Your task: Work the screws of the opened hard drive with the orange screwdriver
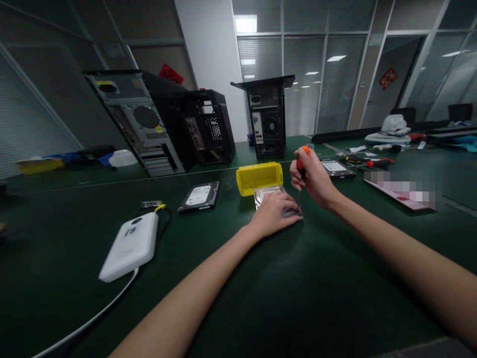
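Observation:
My left hand (278, 211) is closed over a silvery hard drive (265, 193), pressing it down on the green table; the fingers and palm cover much of the drive. In my right hand (315, 176) is a screwdriver (304, 158) with an orange and black handle, gripped upright. Its thin shaft points down to the drive's right end, beside my left fingertips. Whether the tip sits in a screw is too small to tell. Just behind the drive, a yellow plastic bin (260, 178) lies with its opening facing me.
Another hard drive (200, 196) lies to the left, and one more (338, 168) to the right beside pliers (379, 162). A white power bank (132, 244) trails a cable at front left. Computer cases (266, 117) stand along the back. A pink flat object (400, 193) lies at right.

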A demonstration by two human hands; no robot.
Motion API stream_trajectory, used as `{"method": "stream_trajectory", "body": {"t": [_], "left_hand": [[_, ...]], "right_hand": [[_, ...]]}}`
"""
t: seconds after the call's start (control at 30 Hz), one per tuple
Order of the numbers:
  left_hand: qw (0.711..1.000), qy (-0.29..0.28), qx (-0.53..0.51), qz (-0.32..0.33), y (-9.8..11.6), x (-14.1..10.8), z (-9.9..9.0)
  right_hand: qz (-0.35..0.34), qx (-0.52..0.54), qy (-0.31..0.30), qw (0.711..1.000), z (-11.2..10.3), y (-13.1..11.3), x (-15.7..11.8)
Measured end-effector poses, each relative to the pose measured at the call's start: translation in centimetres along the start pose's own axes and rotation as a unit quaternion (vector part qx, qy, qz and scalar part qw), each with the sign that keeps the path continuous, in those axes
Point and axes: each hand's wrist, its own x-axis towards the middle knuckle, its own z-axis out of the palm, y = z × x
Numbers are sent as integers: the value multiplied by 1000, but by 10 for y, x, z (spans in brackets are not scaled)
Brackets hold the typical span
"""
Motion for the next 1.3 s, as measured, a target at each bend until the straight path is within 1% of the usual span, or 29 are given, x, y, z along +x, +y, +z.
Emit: {"method": "stream_trajectory", "body": {"t": [0.17,0.33,0.47,0.57,0.7,0.83,0.9,0.97,1.07,1.17,1.3], "left_hand": [[1000,5,-1,7,-1,0,2],[1000,11,-3,11,-3,-1,3],[1000,10,-5,12,-2,0,3],[1000,7,-4,10,-1,0,2],[1000,4,0,6,0,0,1],[1000,8,3,5,0,1,0],[1000,10,4,6,-1,1,1],[1000,13,5,7,-1,1,1],[1000,16,7,8,-2,1,2],[1000,13,7,6,-1,1,2],[1000,7,5,5,0,1,0]], "right_hand": [[-12,-5,6,1000,-9,1,3],[22,8,-15,1000,-16,-1,3],[33,45,-31,998,-14,-2,3],[26,43,-44,998,-12,-1,3],[10,-7,-54,998,-10,-1,2],[-36,-87,-37,995,-6,-2,2],[-46,-92,-22,994,-4,-3,3],[-39,-82,-16,996,-3,-2,4],[-32,-71,-38,996,-4,-1,4],[-43,-69,-62,995,-4,-1,2],[-37,-67,-75,994,1,-2,1]]}}
